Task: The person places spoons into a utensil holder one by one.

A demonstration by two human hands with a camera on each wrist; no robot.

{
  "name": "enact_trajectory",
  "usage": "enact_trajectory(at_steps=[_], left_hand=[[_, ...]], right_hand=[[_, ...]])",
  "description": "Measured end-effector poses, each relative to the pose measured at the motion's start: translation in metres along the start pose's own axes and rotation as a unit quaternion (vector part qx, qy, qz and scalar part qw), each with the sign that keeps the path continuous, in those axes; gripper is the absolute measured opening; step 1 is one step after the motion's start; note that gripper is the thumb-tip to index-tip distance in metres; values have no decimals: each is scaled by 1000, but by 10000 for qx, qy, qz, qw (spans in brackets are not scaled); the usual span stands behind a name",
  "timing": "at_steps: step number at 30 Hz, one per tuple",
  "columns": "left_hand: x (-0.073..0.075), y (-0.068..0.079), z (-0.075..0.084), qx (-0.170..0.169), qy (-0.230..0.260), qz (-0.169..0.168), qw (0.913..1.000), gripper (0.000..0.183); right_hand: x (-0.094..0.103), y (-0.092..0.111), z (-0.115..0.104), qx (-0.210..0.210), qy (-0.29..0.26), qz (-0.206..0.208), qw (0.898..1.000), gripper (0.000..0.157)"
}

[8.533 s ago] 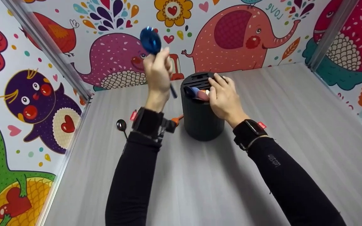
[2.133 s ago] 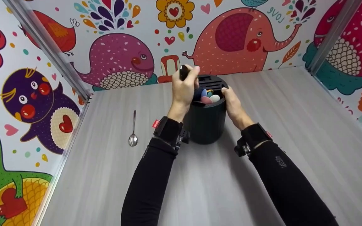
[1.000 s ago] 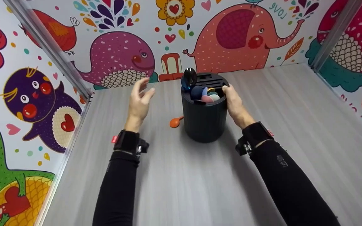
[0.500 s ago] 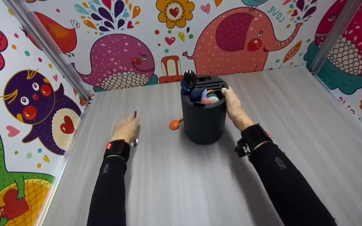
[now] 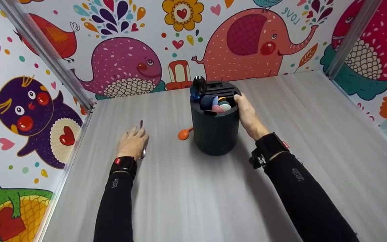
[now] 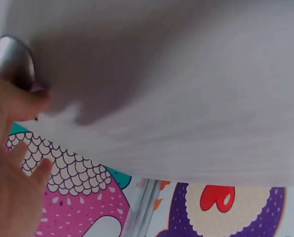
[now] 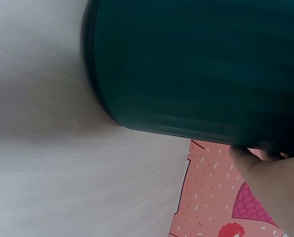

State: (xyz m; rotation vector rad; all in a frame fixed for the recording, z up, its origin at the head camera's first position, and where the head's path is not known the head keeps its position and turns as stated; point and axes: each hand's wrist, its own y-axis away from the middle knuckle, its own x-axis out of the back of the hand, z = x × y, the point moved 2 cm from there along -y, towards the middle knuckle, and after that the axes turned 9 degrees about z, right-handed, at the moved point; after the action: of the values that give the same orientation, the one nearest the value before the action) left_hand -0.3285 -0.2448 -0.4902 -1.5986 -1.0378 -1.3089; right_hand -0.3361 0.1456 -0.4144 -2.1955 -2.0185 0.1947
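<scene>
My left hand [image 5: 132,143] lies low over a metal spoon [image 5: 143,154] on the table, fingers spread and fairly straight. The hand hides the middle of the spoon; its bowl and handle end show. In the left wrist view the thumb crosses just by the shiny spoon bowl [image 6: 12,57]. My right hand [image 5: 250,116] grips the side of a dark utensil holder [image 5: 215,132], thumb at its rim. The right wrist view shows the holder's smooth green wall [image 7: 186,69] close up. A glossy black spoon [image 5: 199,84] and a blue spoon [image 5: 195,94] stand in the holder's left side.
An orange spoon [image 5: 183,134] lies left of the holder, its handle running toward it. Several rounded coloured utensil heads [image 5: 218,108] fill the holder's front opening, with a slotted section [image 5: 222,89] behind. Printed walls bound the grey table [image 5: 180,195] at the back and left.
My left hand put first the blue spoon, then the black one into the holder, withdrew left and came down over the metal spoon. My right hand shifted from the holder's top to its side.
</scene>
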Motion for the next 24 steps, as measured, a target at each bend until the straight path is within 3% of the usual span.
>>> enact_trajectory(at_steps=[4, 7, 12, 17, 20, 24], left_hand=[[4, -4, 8, -82, -46, 393, 9992, 34], [4, -7, 16, 54, 162, 318, 9993, 15], [-3, -8, 26, 504, 1053, 2, 9932, 22], [-6, -12, 29, 992, 1881, 194, 9769, 18], [-10, -12, 30, 1277, 2093, 221, 9692, 17], [-18, -7, 35, 1486, 1937, 242, 9694, 8]], right_hand=[[0, 0, -1, 15, 14, 21, 10000, 45], [0, 0, -1, -1, 24, 54, 10000, 43], [0, 1, -1, -20, 28, 84, 10000, 43], [1, 0, -2, -37, 87, 49, 9999, 46], [1, 1, -1, -96, 71, -12, 9999, 48], [1, 2, 0, -170, 102, -122, 9997, 50]])
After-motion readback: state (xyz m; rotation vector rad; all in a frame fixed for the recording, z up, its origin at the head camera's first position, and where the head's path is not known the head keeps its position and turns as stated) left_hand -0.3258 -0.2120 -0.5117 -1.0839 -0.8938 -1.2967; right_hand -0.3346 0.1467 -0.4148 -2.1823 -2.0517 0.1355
